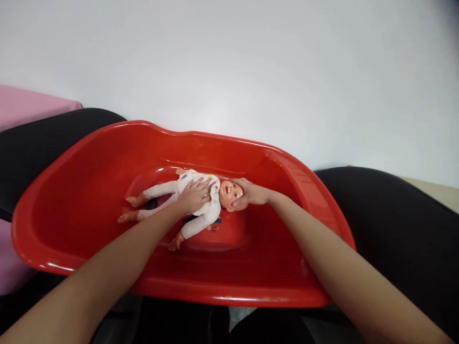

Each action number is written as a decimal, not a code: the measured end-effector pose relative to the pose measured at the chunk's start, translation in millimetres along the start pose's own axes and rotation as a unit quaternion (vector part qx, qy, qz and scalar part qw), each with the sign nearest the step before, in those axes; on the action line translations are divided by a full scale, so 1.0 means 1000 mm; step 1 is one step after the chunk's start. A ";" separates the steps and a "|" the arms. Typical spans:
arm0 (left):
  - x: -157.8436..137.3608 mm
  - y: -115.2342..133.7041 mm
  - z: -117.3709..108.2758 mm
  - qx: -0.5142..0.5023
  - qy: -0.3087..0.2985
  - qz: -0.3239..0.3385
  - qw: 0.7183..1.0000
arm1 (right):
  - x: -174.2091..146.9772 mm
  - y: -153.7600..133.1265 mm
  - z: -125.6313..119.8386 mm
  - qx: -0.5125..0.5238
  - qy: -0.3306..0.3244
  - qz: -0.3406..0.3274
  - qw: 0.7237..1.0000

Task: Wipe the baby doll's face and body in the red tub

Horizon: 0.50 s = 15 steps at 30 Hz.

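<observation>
A baby doll (205,219) in a white top and white leggings lies on its back inside a red baby bathtub (265,282). Its head points to the right and its bare feet to the left. My left hand (193,195) rests flat on the doll's chest with the fingers stretched out. Cupped around the top of the doll's head is my right hand (251,192), thumb on the near side and fingers on the far side. The doll's far arm is mostly hidden. One small hand shows past the top's far edge.
Black padded seats support or flank the tub, one at the left (53,138) and one at the right (394,224). A pink surface (32,105) shows at the far left. Behind the tub rises a white wall (229,71).
</observation>
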<state>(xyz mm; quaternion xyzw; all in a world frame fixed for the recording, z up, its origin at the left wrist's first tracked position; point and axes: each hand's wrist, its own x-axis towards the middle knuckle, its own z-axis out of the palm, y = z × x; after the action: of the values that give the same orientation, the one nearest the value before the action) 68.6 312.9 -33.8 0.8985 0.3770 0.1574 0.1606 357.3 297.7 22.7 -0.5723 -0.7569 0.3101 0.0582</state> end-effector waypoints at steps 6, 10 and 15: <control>-0.003 -0.042 -0.009 0.058 -0.017 -0.125 0.990 | -0.003 -0.005 0.000 0.016 -0.005 0.015 1.000; -0.017 -0.078 -0.017 0.056 -0.032 -0.217 0.974 | -0.005 -0.007 -0.001 0.022 -0.012 0.024 0.999; -0.039 -0.107 -0.021 0.086 0.052 -0.318 0.943 | -0.005 -0.010 -0.003 0.015 -0.014 0.025 0.999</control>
<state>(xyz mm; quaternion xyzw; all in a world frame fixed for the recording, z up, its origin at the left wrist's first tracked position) -32.9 359.5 -65.1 0.7327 0.6631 0.1113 0.1048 352.1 292.4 31.4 -0.5855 -0.7387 0.3303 0.0488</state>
